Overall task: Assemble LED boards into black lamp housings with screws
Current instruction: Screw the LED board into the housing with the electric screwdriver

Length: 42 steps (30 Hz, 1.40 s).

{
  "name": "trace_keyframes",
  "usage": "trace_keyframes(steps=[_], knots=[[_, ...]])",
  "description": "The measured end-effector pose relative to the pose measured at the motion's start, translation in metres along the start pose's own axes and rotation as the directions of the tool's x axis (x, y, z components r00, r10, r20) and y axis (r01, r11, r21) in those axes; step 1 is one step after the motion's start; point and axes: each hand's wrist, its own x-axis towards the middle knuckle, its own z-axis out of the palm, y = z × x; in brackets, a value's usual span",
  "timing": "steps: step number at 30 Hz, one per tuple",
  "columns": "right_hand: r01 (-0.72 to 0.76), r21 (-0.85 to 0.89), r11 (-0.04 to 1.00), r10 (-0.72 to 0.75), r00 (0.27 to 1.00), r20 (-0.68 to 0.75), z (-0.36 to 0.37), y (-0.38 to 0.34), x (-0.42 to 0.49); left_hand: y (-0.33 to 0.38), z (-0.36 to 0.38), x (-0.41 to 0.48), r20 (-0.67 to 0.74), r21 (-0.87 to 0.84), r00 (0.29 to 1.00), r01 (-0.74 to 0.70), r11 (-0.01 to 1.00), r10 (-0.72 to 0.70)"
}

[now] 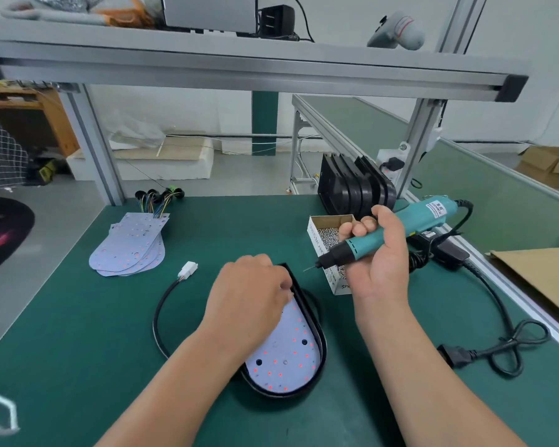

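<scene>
While the left hand lies over the far half of the black lamp housing, its grip is drawn in. The fingers are bent down onto the LED board just inside the housing's far rim, and from the head view I cannot tell whether they pinch anything. The board sits flat inside the housing, which rests on the green table. Right of the housing and raised above it, the right hand has its grip wrapped tight round a teal electric screwdriver, the bit pointing left toward the housing's far end. An open box of screws sits just beyond the housing on the right. Spare black housings stand on edge farther back. A fanned stack of LED boards lies beyond the housing on the left. A black cable with a white connector curls along the housing's left side.
</scene>
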Motion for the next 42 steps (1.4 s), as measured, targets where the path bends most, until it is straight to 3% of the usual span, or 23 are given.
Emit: trace_keyframes(steps=[3,11,19,28,32,34,36,38,42], knots=[[0.004,-0.006,1.0,-0.004,1.0,-0.014,0.0,0.0,0.001,0.008,0.004,0.003,0.078,-0.077,0.995,0.063,0.995,-0.057],[-0.001,-0.039,0.999,0.0,1.0,-0.018,-0.002,0.003,0.0,0.024,0.002,0.017,0.141,0.181,0.988,0.029,0.983,-0.056],[0.001,-0.024,1.0,-0.002,0.999,-0.037,-0.003,0.003,0.001,0.031,-0.002,0.023,0.171,0.164,0.981,0.062,0.984,-0.091],[-0.004,-0.02,1.0,0.003,0.999,-0.049,-0.002,0.0,0.001,0.026,0.004,0.017,0.214,0.264,0.977,-0.048,0.963,-0.01],[-0.005,-0.002,1.0,0.005,0.999,-0.033,0.002,-0.001,-0.002,0.025,-0.002,0.015,0.184,0.183,0.982,-0.001,0.983,-0.034],[-0.001,0.027,1.0,0.002,1.0,-0.014,0.006,-0.003,-0.005,0.018,-0.007,0.015,0.156,-0.01,0.986,0.061,0.998,-0.059],[0.007,0.057,0.998,-0.008,1.0,0.012,0.011,-0.006,-0.008,0.009,-0.015,0.015,0.218,-0.363,0.97,0.179,0.914,-0.103],[0.011,0.069,0.998,-0.014,0.999,0.048,0.015,-0.008,-0.011,0.005,-0.023,0.011,0.298,-0.629,0.945,0.303,0.716,-0.139],[-0.015,0.055,0.998,0.008,0.992,0.126,0.021,-0.006,-0.021,0.002,-0.023,-0.003,0.372,-0.838,0.916,0.401,0.37,-0.152]])
